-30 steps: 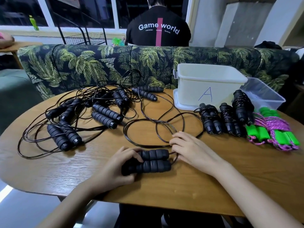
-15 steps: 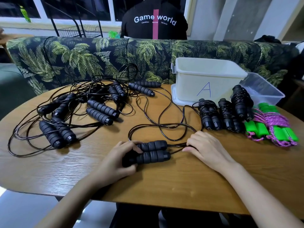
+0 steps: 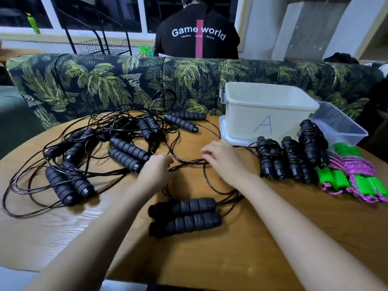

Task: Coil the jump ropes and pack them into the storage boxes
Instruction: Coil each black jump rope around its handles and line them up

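Two black foam handles [image 3: 184, 215] of one jump rope lie side by side on the wooden table [image 3: 220, 261], in front of both hands. Their thin black cord [image 3: 189, 163] loops away from them. My left hand [image 3: 156, 172] pinches this cord at its left side and my right hand [image 3: 225, 161] holds it at its right side, fingers blurred. A white box marked A [image 3: 270, 110] stands at the back right, with a clear box [image 3: 338, 128] beside it. Three coiled black ropes [image 3: 294, 160] lie in front of the boxes.
A tangle of several uncoiled black ropes [image 3: 94, 154] covers the left half of the table. Coiled green-handled ropes with pink cord [image 3: 354, 178] lie at the far right. A palm-print sofa back [image 3: 126, 85] runs behind the table, and a person in a black shirt [image 3: 197, 36] sits beyond it.
Both hands have left the pair of handles and moved forward onto the cord loop. The handles now lie free on the table, nearer to me.
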